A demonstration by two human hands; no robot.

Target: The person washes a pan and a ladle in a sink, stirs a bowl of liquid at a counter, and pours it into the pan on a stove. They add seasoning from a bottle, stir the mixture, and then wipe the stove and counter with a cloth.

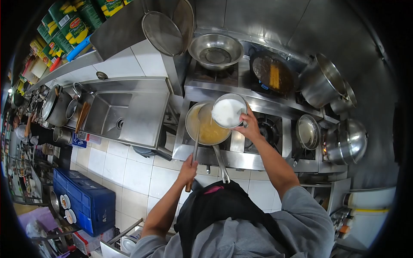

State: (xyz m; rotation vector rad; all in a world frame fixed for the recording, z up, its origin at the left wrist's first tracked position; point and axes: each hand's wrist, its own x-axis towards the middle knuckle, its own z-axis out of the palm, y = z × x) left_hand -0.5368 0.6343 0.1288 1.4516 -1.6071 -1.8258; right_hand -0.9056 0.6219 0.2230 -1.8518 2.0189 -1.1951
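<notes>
My left hand [187,170] is closed around a long metal cooking utensil [196,148] with a wooden grip. Its far end is hidden in the yellowish food in the frying pan [223,165], whose long handle points towards me. My right hand [250,125] grips the side of a round metal bowl [246,104], fingers at its rim. White liquid [227,112] fills much of the bowl, which is held over the right part of the pan and covers some of it. The pan stands on the front left burner of the steel stove.
A wide metal bowl [216,43] sits on the back burner. Right of it, a dark pan [262,71] holds yellow strips over a blue flame. Large pots [320,81] stand at the right. A sink [107,112] is left; a blue crate [97,202] stands on the floor. Another person works far left.
</notes>
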